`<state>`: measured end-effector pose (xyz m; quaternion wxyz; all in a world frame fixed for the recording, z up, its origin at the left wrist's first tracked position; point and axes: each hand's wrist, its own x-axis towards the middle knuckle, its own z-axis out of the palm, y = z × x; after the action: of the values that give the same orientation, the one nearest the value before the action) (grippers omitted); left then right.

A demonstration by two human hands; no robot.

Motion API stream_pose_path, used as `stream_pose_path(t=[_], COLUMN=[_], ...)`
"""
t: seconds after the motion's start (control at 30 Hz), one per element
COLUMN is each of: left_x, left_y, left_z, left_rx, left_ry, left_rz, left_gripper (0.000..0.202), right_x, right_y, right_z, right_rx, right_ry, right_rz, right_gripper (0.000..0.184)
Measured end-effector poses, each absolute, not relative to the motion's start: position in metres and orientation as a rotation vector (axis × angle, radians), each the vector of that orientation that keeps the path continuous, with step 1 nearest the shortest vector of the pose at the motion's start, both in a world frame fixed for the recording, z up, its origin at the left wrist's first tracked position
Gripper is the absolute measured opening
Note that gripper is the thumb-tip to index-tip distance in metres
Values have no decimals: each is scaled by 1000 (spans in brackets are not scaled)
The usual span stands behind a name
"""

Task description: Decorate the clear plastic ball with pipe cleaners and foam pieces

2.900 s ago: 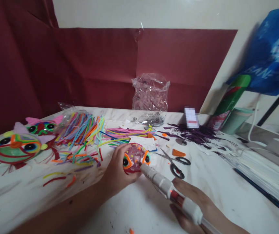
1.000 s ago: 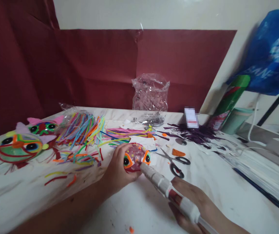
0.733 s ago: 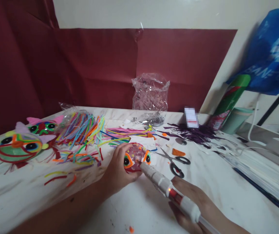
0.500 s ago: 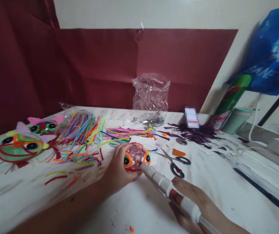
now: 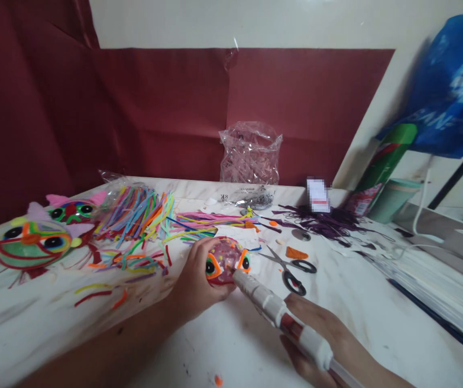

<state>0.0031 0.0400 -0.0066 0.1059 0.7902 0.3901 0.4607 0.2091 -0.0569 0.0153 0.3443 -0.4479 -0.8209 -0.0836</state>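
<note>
My left hand (image 5: 194, 280) is wrapped round the left side of a small dark-red craft face (image 5: 228, 253) with black eyes edged in green and orange. In my right hand (image 5: 316, 328) is a white hot glue gun (image 5: 274, 307), a clear glue stick coming out of its back end. Its nozzle points at the middle of the face between the eyes; I cannot tell whether it touches. Black-handled scissors (image 5: 291, 269) lie open on the table just beyond my right hand, near an orange felt piece (image 5: 296, 253).
Two finished-looking craft faces (image 5: 33, 245) lie at the left. Colourful fuzzy sticks (image 5: 134, 210) and cut bits spread across the table's left and middle. Purple strands (image 5: 328, 222) lie at the back right, near a green cup (image 5: 396, 199). A clear plastic bag (image 5: 251, 156) stands at the back.
</note>
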Motion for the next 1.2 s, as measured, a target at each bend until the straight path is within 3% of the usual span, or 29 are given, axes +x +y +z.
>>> stream_pose_path(t=[1.2], left_x=[5], left_y=[37], left_z=[-5], left_rx=[2357], left_ry=[1130], left_rz=[1319], left_gripper=[70], right_x=[211], right_y=[-55], right_z=[10], right_rx=[-1119], right_ry=[-2108], right_rz=[-284], right_gripper=[17])
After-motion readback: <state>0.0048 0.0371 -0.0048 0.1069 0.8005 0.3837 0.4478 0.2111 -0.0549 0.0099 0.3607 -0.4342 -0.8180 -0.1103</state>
